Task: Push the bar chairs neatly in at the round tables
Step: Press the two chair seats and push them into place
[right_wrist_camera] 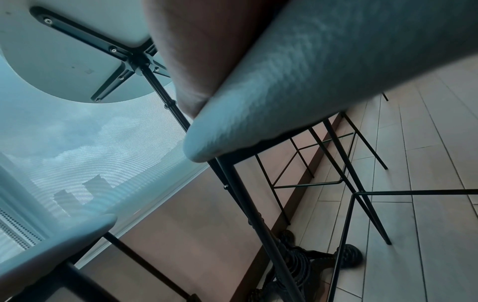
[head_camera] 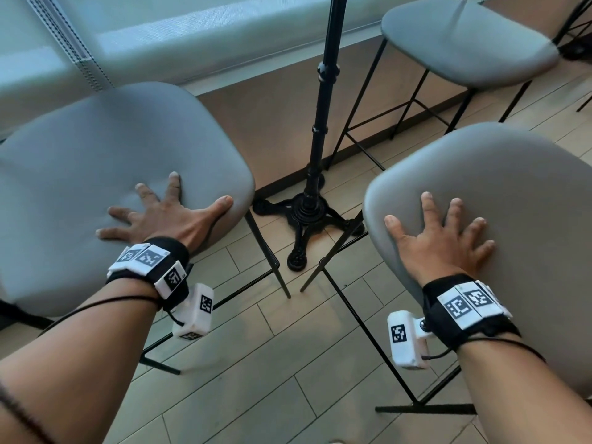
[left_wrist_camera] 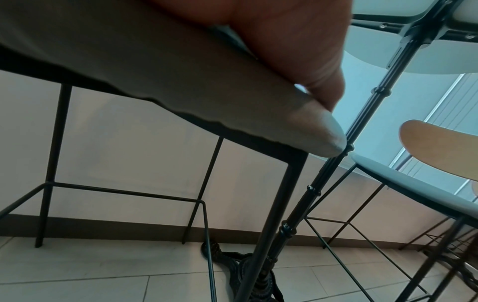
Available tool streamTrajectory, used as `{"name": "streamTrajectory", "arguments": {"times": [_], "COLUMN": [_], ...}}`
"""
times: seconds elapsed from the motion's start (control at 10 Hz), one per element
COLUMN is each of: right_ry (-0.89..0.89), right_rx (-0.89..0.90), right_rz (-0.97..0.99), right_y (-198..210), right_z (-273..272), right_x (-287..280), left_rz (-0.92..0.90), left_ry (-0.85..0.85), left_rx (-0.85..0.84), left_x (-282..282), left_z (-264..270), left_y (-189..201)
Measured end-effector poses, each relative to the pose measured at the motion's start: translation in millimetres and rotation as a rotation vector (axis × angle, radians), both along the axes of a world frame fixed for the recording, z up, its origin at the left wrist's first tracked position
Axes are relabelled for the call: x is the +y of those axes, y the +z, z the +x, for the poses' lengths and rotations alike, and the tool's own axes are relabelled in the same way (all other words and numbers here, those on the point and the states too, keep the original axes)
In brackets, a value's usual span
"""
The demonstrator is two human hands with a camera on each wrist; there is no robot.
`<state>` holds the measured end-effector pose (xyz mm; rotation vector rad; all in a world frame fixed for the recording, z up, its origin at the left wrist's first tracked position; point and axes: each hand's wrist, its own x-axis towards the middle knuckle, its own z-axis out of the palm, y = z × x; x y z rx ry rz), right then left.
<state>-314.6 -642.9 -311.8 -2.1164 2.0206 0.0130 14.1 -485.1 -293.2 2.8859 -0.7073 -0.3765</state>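
Left hand (head_camera: 160, 216) flat, fingers spread, on left chair (head_camera: 96, 174) near corner; right hand (head_camera: 439, 238) likewise splayed on right chair (head_camera: 512, 193); nothing gripped.

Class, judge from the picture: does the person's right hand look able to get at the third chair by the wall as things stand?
Probably not without stepping closer: the right hand lies flat on the near right chair, whose seat stands between it and the far chair.
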Motion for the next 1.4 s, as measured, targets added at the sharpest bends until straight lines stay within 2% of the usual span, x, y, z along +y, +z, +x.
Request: {"name": "streamTrajectory", "arguments": {"times": [1.4], "right_ry": [0.006], "right_rx": [0.007], "right_rz": [0.022], "right_y": [3], "right_z": [-2], "right_x": [1], "left_rz": [-0.021], "left_ry": [-0.050], "left_rx": [0.003], "left_x": [-40], "left_z": [-15], "left_y": [-5]}}
